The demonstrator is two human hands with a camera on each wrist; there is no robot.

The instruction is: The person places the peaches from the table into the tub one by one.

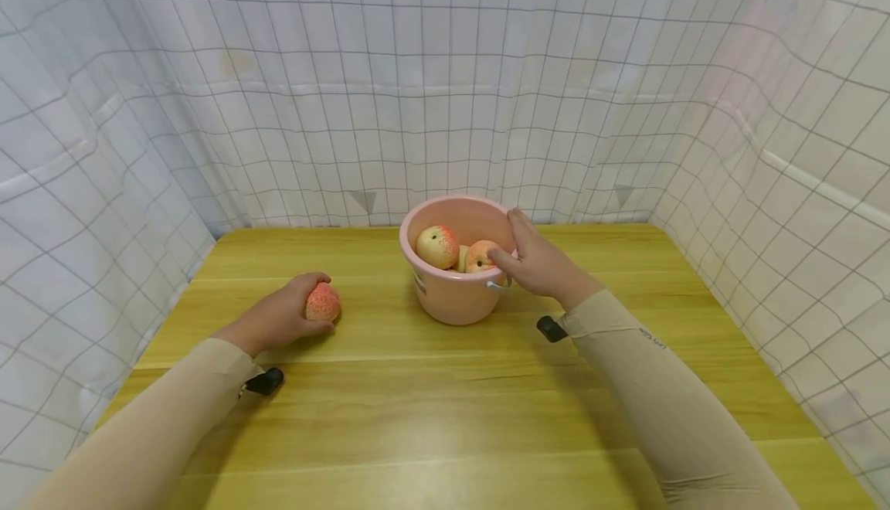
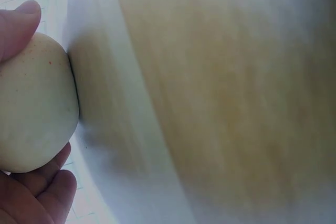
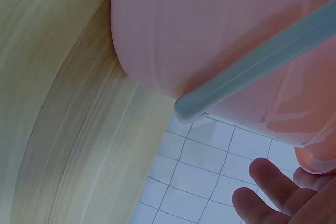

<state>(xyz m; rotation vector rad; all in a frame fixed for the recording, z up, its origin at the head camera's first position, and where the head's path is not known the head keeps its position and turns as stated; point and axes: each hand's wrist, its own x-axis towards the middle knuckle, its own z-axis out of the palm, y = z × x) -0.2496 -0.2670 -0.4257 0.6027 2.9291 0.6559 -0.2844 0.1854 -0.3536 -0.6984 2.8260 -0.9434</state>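
On the left of the table, my left hand [image 1: 283, 313] holds a red-speckled peach [image 1: 323, 303], thumb on one side and fingers on the other. In the left wrist view the pale side of that peach [image 2: 37, 106] meets the table surface. A pink bucket [image 1: 459, 299] stands upright at the centre back, with several peaches inside, one of them a yellow-red peach [image 1: 436, 248] at the left. My right hand [image 1: 549, 266] grips the bucket's right rim, its thumb reaching over the inside near another peach [image 1: 478, 257]. Most right fingers are hidden in the head view.
A grey handle [image 3: 252, 66] hangs against the bucket's outer wall. The wooden table [image 1: 417, 417] runs back to a white grid-patterned curtain [image 1: 452, 108], which also encloses both sides. Black wrist devices, such as the one [image 1: 552, 329] under the right wrist, stick out below the sleeves.
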